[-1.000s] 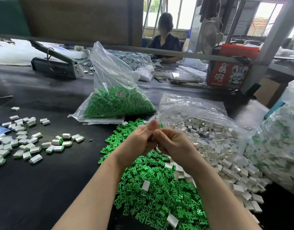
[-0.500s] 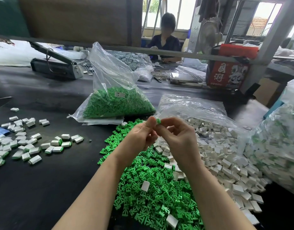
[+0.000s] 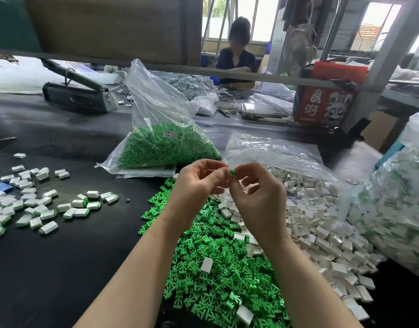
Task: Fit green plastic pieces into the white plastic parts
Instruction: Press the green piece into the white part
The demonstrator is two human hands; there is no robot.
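My left hand (image 3: 199, 185) and my right hand (image 3: 258, 197) are raised together over the piles, fingertips meeting. Between them they pinch a small part whose green end (image 3: 232, 172) shows; the rest of it is hidden by the fingers. Below the hands lies a heap of loose green plastic pieces (image 3: 215, 268) with a few white parts on top. To its right a heap of white plastic parts (image 3: 322, 221) spills from an open clear bag. Fitted white-and-green parts (image 3: 38, 204) are scattered on the black table at the left.
A clear bag of green pieces (image 3: 161, 147) stands behind the hands. A large bag of white-and-green parts (image 3: 393, 209) fills the right edge. A grey sealing machine (image 3: 78, 95) and a red box (image 3: 326, 100) sit at the back. Another person (image 3: 237, 58) works across the table.
My hands have lifted and their fingers have opened out from a tight press together. The green end of the part now shows between the fingertips.
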